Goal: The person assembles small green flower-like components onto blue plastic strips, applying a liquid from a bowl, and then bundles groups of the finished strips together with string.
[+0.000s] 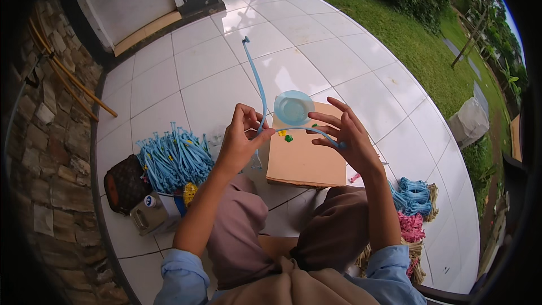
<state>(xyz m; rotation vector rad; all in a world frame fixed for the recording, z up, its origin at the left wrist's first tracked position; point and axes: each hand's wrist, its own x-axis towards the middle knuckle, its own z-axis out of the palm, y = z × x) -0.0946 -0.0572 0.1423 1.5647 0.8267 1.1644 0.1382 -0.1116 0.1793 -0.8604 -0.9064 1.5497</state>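
Observation:
My left hand point(243, 138) pinches a thin light-blue cord point(258, 79) between thumb and fingers. One length stands up away from me and ends in a small knob. Another length point(299, 128) arcs across to my right hand point(350, 135), whose fingers are stretched and spread. That end lies by the right palm; whether the thumb touches it is hidden. Below the hands, a tan cardboard box point(305, 161) carries a round translucent blue dish point(294, 108), a small green piece point(288, 138) and a yellow piece point(282, 133).
At left lie a large heap of blue cords point(175, 155), a brown pouch point(124, 183) and a grey jerrycan point(153, 214). Bundles of blue point(415, 196), pink point(411, 227) and beige cords sit at right. A stone wall point(51, 192) borders the tiled floor.

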